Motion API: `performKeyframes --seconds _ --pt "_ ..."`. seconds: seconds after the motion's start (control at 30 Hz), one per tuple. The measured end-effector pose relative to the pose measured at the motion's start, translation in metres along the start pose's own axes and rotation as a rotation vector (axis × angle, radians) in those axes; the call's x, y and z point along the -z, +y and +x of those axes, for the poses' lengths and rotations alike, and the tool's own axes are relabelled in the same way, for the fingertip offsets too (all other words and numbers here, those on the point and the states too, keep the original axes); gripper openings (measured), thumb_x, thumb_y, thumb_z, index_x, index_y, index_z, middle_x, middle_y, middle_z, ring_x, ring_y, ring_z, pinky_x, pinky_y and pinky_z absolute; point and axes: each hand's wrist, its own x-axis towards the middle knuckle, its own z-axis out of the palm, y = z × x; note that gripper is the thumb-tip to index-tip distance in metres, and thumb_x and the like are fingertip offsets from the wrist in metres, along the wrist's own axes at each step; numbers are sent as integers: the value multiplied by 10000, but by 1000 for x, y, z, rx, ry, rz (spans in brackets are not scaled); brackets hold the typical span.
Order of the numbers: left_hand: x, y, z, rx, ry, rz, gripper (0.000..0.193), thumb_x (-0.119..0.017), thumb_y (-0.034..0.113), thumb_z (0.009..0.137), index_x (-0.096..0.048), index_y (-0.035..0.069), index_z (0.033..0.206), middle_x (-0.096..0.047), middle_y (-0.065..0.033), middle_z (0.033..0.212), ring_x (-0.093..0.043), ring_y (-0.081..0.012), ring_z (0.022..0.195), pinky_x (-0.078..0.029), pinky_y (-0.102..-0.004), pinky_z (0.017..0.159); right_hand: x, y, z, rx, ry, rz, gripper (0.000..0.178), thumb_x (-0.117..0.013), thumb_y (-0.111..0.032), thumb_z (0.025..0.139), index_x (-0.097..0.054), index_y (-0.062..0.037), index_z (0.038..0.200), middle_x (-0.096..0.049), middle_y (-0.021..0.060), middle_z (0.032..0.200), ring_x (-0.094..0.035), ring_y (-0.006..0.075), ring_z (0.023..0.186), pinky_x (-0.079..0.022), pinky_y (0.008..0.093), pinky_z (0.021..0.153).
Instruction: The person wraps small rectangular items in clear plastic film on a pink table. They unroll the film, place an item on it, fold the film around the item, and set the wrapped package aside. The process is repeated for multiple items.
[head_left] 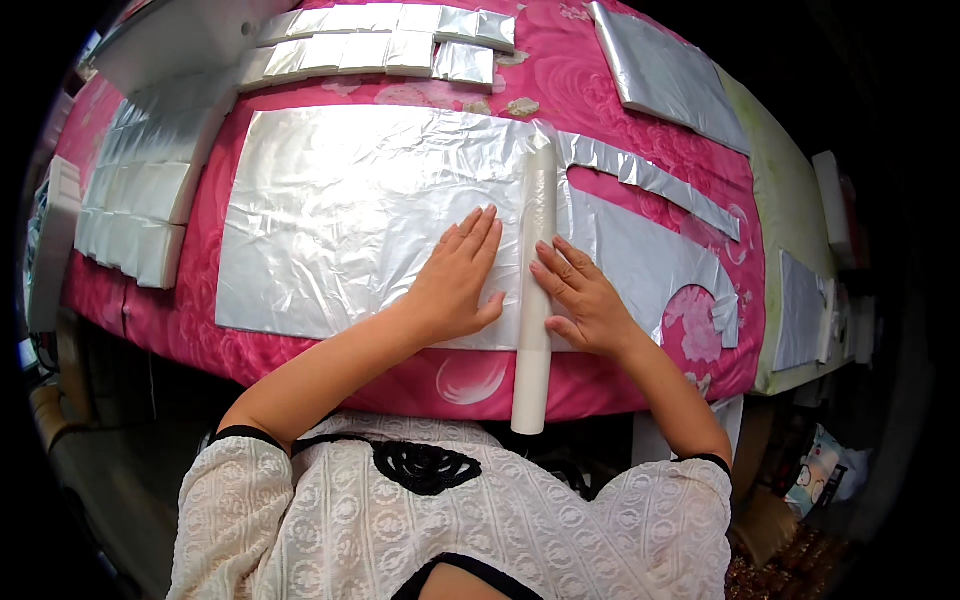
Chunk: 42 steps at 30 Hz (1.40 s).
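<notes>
A large, thin, silvery-white plastic sheet lies spread on the pink cloth, its right part cut into a vest-bag shape with two handle strips. Across it stands a long whitish roll or tube, its near end sticking out past the table's front edge. My left hand rests flat on the sheet, left of the roll, fingers stretched out. My right hand lies against the roll's right side, fingertips on it, fingers extended and slightly apart. Neither hand is wrapped round anything.
Folded silvery-white packets stand in rows at the back, and more stacks at the left. A folded silver sheet pile lies at the far right. Another pale sheet stack sits on the greenish cloth. A white box-like object is at the back left.
</notes>
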Motion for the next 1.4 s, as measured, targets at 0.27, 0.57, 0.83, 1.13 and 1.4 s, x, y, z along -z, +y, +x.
performKeyframes --seconds 0.27,0.57,0.83,1.13,1.4 --pt "117 -51 -103 238 310 -77 452 -556 -11 800 -475 -7 1245 -515 -176 1268 -486 -305 1190 -378 -358 991 -49 -124 129 594 -208 579 442 -505 -388 866 -591 -34 1116 -607 129 1114 -508 303 1125 -348 424 1002" --pt "145 -44 -217 543 390 -152 434 -572 32 805 -485 -30 1225 -520 -194 1248 -504 -311 1160 -378 -358 985 -58 -80 196 392 3 89 485 -528 -357 872 -489 -93 1276 -471 98 1328 -367 286 1280 -279 441 1052" --pt "137 -24 -227 781 337 -92 668 -696 184 718 -377 -32 1264 -476 -172 1058 -501 -276 958 -418 -366 857 -119 -141 308 519 -68 36 480 -499 -389 864 -533 -92 1239 -478 81 1327 -317 264 1318 -193 454 1092" --pt "136 -29 -239 962 437 -1072 669 -708 93 727 -383 -28 1298 -539 -98 1157 -565 -178 1032 -457 -320 901 -152 -186 317 -287 247 512 918 -501 -163 749 101 14 1420 21 353 1431 -115 465 1347 -174 479 1088" --pt "136 -20 -208 729 157 -1778 763 -707 366 732 -385 -39 1293 -579 -187 1120 -625 -174 836 -536 -286 721 -86 -160 280 -419 278 2036 568 -671 -122 752 -341 -9 1200 -530 101 932 -571 160 787 -516 305 747"
